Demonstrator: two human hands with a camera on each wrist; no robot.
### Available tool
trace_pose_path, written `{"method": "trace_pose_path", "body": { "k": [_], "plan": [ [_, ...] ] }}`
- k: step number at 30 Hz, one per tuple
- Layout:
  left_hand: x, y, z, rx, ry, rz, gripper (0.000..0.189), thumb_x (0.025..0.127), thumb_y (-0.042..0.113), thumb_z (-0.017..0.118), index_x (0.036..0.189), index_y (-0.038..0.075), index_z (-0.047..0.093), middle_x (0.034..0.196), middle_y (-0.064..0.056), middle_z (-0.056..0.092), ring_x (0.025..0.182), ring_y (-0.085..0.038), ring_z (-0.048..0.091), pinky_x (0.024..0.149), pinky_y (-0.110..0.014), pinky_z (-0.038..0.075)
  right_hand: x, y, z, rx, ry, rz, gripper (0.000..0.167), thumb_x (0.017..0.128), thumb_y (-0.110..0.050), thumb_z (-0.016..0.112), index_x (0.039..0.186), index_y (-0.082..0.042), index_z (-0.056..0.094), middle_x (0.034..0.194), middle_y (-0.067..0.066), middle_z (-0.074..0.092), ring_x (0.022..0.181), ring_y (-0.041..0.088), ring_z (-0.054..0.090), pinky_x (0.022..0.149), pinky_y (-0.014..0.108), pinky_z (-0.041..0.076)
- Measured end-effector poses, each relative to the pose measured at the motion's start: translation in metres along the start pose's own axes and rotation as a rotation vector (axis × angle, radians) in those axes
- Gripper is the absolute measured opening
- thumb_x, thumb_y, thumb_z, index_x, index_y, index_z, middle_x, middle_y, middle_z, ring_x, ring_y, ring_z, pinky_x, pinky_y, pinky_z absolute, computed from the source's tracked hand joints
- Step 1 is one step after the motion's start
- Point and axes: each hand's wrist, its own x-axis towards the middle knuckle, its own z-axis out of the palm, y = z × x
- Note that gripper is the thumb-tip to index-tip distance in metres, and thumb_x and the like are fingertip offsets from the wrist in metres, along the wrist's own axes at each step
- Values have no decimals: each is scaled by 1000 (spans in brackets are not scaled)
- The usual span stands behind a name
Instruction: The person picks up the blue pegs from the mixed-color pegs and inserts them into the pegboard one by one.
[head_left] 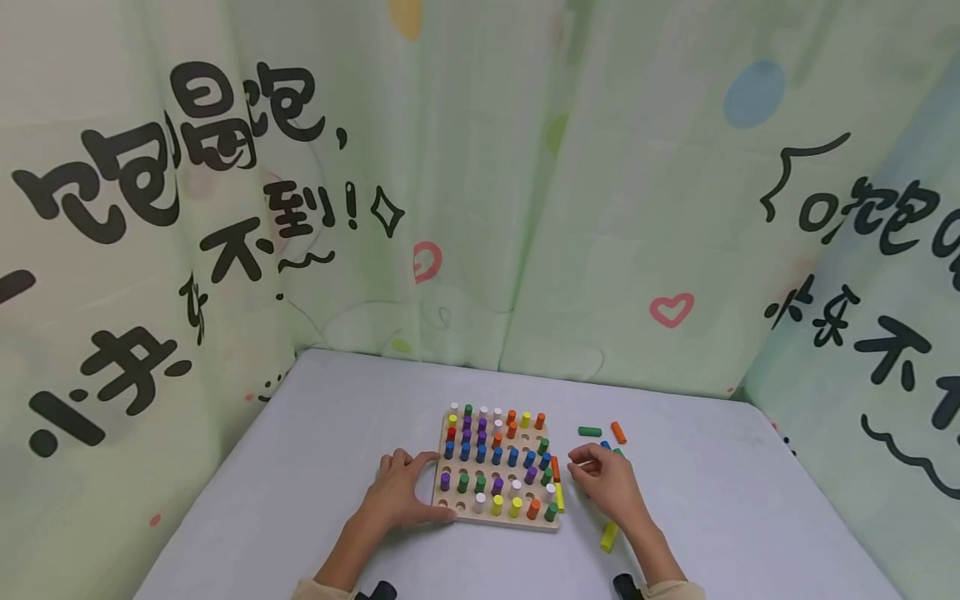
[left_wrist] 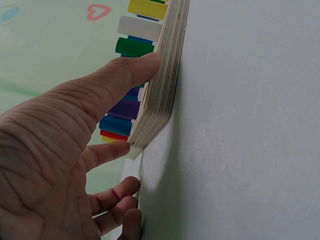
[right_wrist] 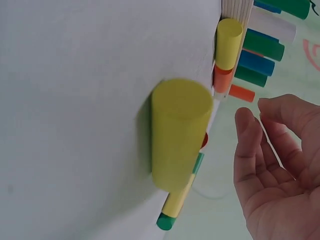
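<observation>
A wooden pegboard [head_left: 501, 523] stands on the white table, with rows of colored pegs upright in its holes. My left hand [head_left: 396, 493] holds its near left corner: the thumb lies on the front edge and the index finger touches the left side. In the left wrist view, the other fingers hang beside the board's layered edge [left_wrist: 162, 90]. Off the board's right side is my right hand [head_left: 609, 485], thumb and index finger close together but apart, with nothing between them in the right wrist view. A loose yellow peg [right_wrist: 181, 137] looms large there.
Right of the board lie a green peg [head_left: 590, 432] and an orange peg [head_left: 618, 432]. An orange-red peg [head_left: 556, 468] and a yellow peg [head_left: 559, 498] line its right edge. More loose pegs are partly hidden by my right hand. A printed curtain [head_left: 480, 167] encloses the table.
</observation>
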Motion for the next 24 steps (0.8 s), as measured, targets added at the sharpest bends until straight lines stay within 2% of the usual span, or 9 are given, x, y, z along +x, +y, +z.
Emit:
{"method": "trace_pose_path", "body": {
  "k": [6,16,24],
  "plan": [
    [0,0,0,-3,2,1,93,63,58,92,141,21,58,115,-11,49,108,-28,41,85,-48,50,0,7,-7,-20,27,27,15,92,-6,74,106,-2,73,100,10,73,80,18,63,61,23,51],
    [0,0,-1,1,6,0,93,63,58,92,141,21,58,115,-11,49,108,-28,41,85,-48,50,5,26,-18,-65,86,69,19,91,-8,74,108,0,71,105,13,73,86,22,60,68,19,49],
    [0,0,0,-6,3,2,93,63,58,92,141,21,58,115,-10,49,107,-28,40,84,-47,50,8,33,-28,-66,105,89,20,89,-8,75,105,4,70,102,17,70,83,24,60,65,23,48]
  ]
}}
